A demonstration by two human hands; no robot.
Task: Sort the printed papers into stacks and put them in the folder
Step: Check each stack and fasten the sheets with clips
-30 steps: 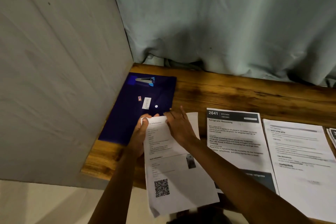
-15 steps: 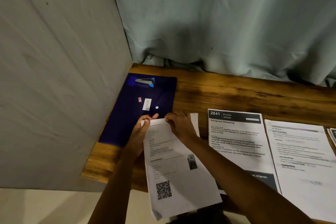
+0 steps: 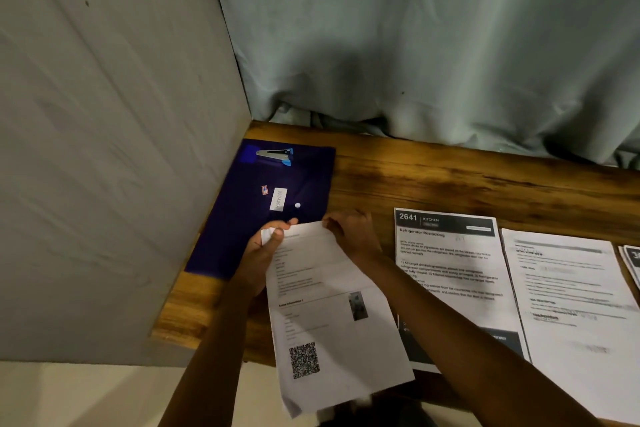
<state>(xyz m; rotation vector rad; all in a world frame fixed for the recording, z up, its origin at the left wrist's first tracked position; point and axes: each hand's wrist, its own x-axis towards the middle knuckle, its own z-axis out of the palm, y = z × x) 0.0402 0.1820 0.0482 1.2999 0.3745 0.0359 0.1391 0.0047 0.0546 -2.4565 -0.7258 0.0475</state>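
Observation:
A printed paper with a QR code [image 3: 329, 315] lies at the table's front edge, overhanging it. My left hand [image 3: 263, 253] pinches its top left corner, thumb on top. My right hand [image 3: 349, 236] grips the top right edge with curled fingers. Just behind the hands lies a dark blue folder [image 3: 242, 218] with a white label and a snap button. To the right sit the "2641 Kitchen" sheet [image 3: 450, 270], another printed sheet [image 3: 571, 305] and the corner of a third [image 3: 632, 263].
A small stapler [image 3: 277, 154] rests on the folder's far end. A grey wall panel [image 3: 104, 149] borders the wooden table [image 3: 450, 180] on the left. A pale curtain [image 3: 415, 45] hangs behind the table.
My right hand's fingers went from spread flat on the paper to curled round its top edge. The left hand keeps its pinch; the paper's top has lifted slightly.

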